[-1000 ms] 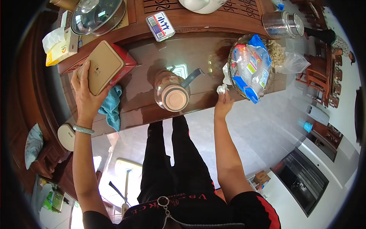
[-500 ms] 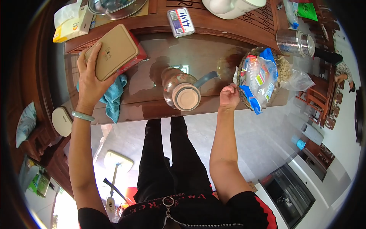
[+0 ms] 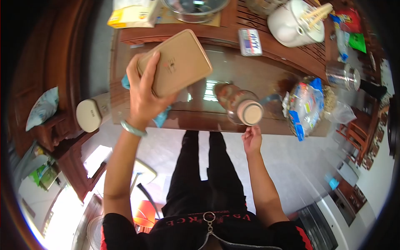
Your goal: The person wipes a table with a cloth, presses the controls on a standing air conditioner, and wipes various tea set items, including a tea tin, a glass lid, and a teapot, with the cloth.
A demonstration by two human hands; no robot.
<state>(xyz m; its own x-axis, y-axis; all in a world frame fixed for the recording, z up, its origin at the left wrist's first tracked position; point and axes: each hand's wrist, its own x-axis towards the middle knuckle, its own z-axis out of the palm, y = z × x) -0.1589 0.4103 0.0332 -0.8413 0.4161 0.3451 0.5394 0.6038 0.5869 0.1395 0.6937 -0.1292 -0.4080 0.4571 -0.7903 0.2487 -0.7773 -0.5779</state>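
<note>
My left hand [image 3: 143, 93] grips a box with a tan lid [image 3: 179, 62], thumb and fingers around its near-left side, lifted above the table. A blue cloth [image 3: 161, 118] lies partly hidden under that hand and the box. Right of it stands a clear jug [image 3: 235, 106] with a beige lid [image 3: 252, 113] and a grey handle [image 3: 271, 98]. My right hand [image 3: 252, 141] is just in front of the jug at the table's front edge, fingers curled in, with nothing visible in them. Whether it touches the jug, I cannot tell.
A basket [image 3: 291, 118] holding blue-and-clear plastic packaging [image 3: 309, 106] stands at the right, beside a bag of beige pieces [image 3: 331, 98]. On the raised wooden tray [image 3: 225, 31] are a small white pack [image 3: 250, 42], a white pot [image 3: 287, 31] and a glass bowl [image 3: 196, 16].
My left hand has carried the box rightward, off the blue cloth. My right hand has gone from beside the basket to the front of the jug. The camera view has shifted.
</note>
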